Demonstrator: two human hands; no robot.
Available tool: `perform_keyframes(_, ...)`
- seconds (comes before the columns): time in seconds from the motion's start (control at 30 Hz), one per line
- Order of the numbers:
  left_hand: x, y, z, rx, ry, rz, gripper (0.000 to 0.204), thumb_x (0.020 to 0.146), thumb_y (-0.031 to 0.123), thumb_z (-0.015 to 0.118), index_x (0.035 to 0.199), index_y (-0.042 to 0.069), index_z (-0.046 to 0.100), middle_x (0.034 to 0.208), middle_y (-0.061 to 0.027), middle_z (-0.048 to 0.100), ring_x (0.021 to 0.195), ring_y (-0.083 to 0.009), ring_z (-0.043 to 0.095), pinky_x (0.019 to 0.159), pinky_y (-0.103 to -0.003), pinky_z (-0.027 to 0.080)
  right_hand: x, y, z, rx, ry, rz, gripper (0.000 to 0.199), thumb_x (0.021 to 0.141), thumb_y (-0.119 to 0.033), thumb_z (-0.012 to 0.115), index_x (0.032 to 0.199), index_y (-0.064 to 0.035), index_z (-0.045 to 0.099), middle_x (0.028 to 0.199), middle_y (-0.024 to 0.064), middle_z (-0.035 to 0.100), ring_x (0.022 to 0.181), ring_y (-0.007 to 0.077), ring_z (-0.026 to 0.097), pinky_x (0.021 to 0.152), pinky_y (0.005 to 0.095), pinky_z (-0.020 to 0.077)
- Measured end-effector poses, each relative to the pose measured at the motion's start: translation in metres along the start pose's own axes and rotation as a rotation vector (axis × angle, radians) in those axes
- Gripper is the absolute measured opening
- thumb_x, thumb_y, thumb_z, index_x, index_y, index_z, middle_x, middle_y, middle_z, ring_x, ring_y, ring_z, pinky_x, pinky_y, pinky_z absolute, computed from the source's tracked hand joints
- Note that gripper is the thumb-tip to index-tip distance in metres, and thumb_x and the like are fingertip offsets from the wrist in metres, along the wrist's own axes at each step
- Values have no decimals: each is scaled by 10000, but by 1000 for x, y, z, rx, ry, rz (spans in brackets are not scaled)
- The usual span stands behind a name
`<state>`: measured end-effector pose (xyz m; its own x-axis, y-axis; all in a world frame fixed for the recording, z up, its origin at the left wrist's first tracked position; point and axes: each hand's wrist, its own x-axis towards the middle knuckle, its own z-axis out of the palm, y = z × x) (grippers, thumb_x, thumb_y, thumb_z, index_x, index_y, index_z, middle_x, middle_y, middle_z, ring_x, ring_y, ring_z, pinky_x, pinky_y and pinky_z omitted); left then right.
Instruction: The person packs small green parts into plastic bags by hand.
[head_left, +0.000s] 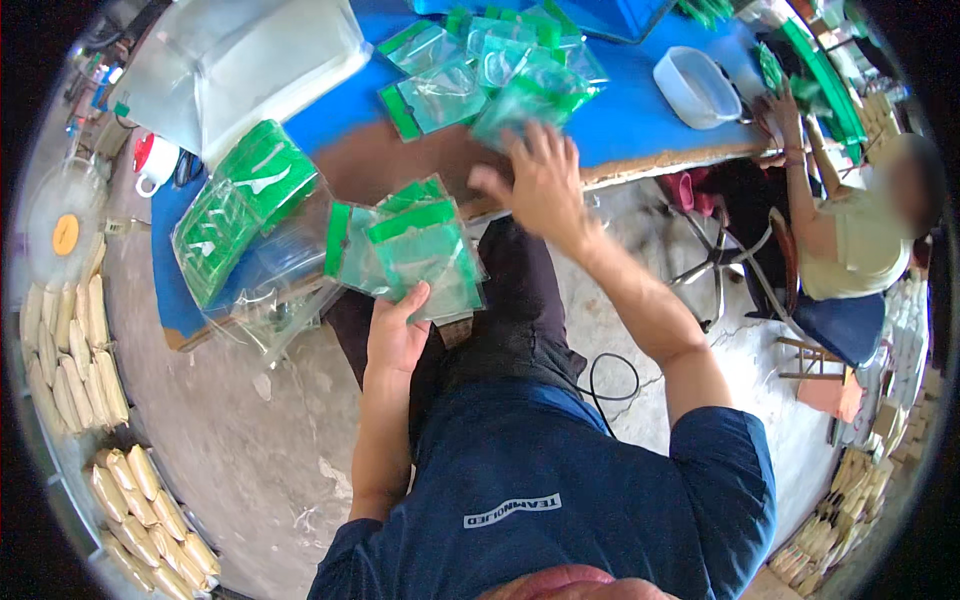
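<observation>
My left hand (398,330) is closed on several flat clear packets (428,262) with green headers, fanned out above my lap at the table's front edge. The thumb lies on top of them. My right hand (548,190) is over the table edge, fingers spread and a little smeared by motion. Just beyond its fingertips a blurred green-and-clear packet (530,105) lies at the near side of a loose pile of similar packets (435,95). Whether the fingertips touch that packet I cannot tell.
A larger green printed plastic bag (245,205) lies at the table's left, beside a big translucent bin (250,70). A white plastic tub (697,88) stands to the right on the blue tabletop (625,130). Another person (850,235) sits at the far right. Wrapped bundles (150,520) are stacked at lower left.
</observation>
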<state>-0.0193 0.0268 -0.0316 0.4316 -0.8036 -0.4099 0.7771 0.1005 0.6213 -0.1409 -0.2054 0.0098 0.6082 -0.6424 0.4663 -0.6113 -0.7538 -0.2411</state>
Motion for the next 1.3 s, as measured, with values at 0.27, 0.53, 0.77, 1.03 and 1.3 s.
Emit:
perform_keyframes(0.27,-8,12,18,9,-4,31,467,915,34,650,1353,37,487,1294,-93,596,1183,-243,594,1007,-399,495,-19,-5,-28,602,242,186,299,869,-41,649,1167,-67,634,1106,186,686,987,373,685,802,390,562)
perform_keyframes(0.53,10,12,52,109,2,200,400,968,152,654,1325,35,516,1212,-59,634,1033,-143,637,820,-324,530,-26,-47,-34,863,-283,-123,554,821,-269,792,1262,-1,589,1294,217,590,1255,357,548,1059,444,436)
perform_keyframes(0.77,78,69,56,913,-239,726,648,807,69,809,1359,1,476,1261,-105,587,1127,-183,581,973,-339,479,44,-24,-11,1265,-286,43,716,786,-148,832,1376,4,457,1224,158,620,1122,201,598,982,339,475)
perform_keyframes(1.03,103,66,85,672,-206,701,687,777,5,786,1350,23,407,1206,-92,565,1105,-196,577,966,-343,477,33,-19,21,1032,-219,43,614,778,-135,753,1284,-2,433,1204,239,584,1133,350,601,966,408,464)
perform_keyframes(1.3,81,53,62,897,-115,650,512,756,46,821,1202,-2,574,1111,-87,673,1013,-180,635,921,-333,501,29,-21,21,1336,-322,-97,491,865,-200,707,1263,26,529,1164,164,633,1080,201,589,937,403,480)
